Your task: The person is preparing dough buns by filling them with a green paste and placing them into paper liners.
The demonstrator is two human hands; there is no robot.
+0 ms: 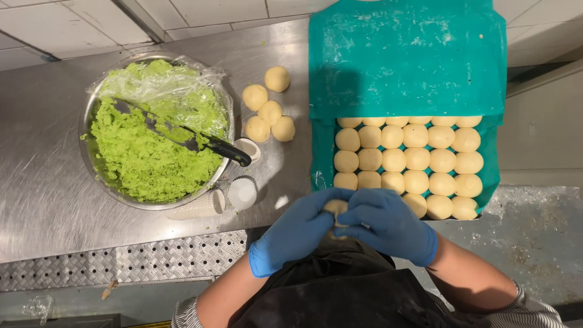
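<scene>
Both hands wear blue gloves and meet close to my body. My left hand (296, 232) cups a pale dough ball (335, 208) from below, and my right hand (388, 223) presses its fingers over the top of it. Most of that dough is hidden between the gloves. Just beyond my hands lies a tray (492, 159) lined with teal cloth, holding several rows of round dough balls (405, 159). A fold of the teal cloth (407, 58) covers the tray's far half.
A metal bowl (91, 115) of bright green filling (146, 159) sits at left, part-covered by plastic film, with a black-handled knife (194, 141) resting in it. Several loose dough balls (267, 112) and white paper cups (242, 191) lie on the steel counter (42, 182). Tiled wall behind.
</scene>
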